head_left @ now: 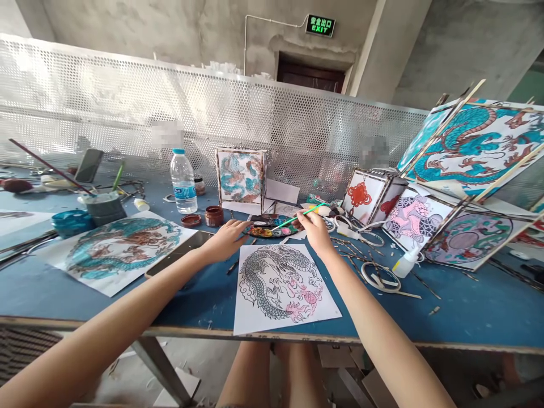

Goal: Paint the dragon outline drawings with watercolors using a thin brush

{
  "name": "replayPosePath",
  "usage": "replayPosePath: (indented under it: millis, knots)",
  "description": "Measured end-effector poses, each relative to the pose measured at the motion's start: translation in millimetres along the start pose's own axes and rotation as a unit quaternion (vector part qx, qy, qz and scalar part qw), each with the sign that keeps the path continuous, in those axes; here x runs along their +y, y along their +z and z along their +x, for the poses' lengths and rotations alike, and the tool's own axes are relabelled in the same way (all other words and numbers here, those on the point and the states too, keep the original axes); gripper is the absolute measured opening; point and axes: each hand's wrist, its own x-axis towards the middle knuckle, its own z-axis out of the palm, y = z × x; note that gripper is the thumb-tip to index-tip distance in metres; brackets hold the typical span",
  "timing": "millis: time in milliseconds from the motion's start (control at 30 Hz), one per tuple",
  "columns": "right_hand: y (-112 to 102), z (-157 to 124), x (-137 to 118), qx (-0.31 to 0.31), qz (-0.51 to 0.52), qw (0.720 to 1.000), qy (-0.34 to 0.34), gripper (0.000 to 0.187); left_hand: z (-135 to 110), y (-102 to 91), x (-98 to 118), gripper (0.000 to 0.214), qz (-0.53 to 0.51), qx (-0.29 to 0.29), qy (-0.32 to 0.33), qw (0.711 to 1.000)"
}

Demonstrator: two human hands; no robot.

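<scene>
My right hand (315,231) is closed around a green paintbrush (301,214), its tip angled down to the left over a paint palette (262,231) with several colours in its wells. My left hand (227,241) lies with fingers stretched out, the fingertips at the palette's left edge; whether they press on it I cannot tell. Between my forearms is a white sheet with a dragon line drawing (276,283). Pink paint covers part of its lower right, and the rest is black outline and grey scales.
At left lie a painted turquoise dragon sheet (127,249), a dark phone-like slab (182,252) and a grey brush pot (104,208). Behind stand a water bottle (183,184), a brown paint jar (214,215) and a framed panel (241,178). Tape rolls (380,277), a glue bottle (406,262) and lanterns (374,195) occupy the right.
</scene>
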Motion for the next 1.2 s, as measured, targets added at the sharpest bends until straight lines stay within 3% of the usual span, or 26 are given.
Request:
replayPosePath:
  millis: [133, 267, 367, 467, 600, 667, 767, 933, 1067, 1200]
  knots:
    - [5.7, -0.8, 0.3, -0.027, 0.073, 0.996, 0.050, 0.032, 1.8, -8.2, 10.3, 0.046, -0.127, 0.026, 0.020, 0.991]
    - [14.3, -6.0, -0.2, -0.085, 0.118, 0.986, 0.078, 0.034, 5.1, -13.1, 20.1, 0.045, -0.289, -0.031, 0.004, 0.957]
    - [23.0, -13.2, -3.1, -0.145, 0.130, 0.979, 0.062, 0.032, 12.6, -14.2, 29.0, 0.040, -0.381, -0.087, 0.026, 0.920]
    - [30.4, -20.8, -6.4, -0.182, 0.115, 0.976, 0.032, 0.029, 23.1, -18.2, 38.6, 0.029, -0.357, -0.132, 0.053, 0.923]
    - [34.1, -26.6, -8.4, -0.162, 0.099, 0.982, 0.022, 0.041, 34.3, -41.6, 37.6, 0.018, -0.295, -0.120, 0.019, 0.948]
    - [34.0, -27.3, -8.1, -0.157, 0.092, 0.983, 0.035, 0.045, 35.1, -65.9, 23.1, 0.015, -0.259, -0.083, -0.021, 0.962]
    - [33.3, -27.9, -7.2, -0.140, 0.059, 0.988, 0.028, 0.040, 24.5, -116.0, -19.9, 0.016, -0.241, 0.019, -0.126, 0.962]
    - [34.3, -32.2, -10.9, -0.112, 0.001, 0.994, -0.007, 0.036, -24.5, -192.2, -107.3, 0.024, -0.227, 0.229, -0.287, 0.902]
    - [36.4, -36.5, -14.3, -0.126, -0.032, 0.991, -0.026, 0.031, -59.9, -213.8, -144.3, 0.027, -0.145, 0.335, -0.387, 0.847]
    - [35.9, -37.9, -13.4, -0.129, -0.063, 0.989, -0.048, 0.029, -74.8, -211.4, -168.3, 0.023, -0.045, 0.320, -0.412, 0.852]
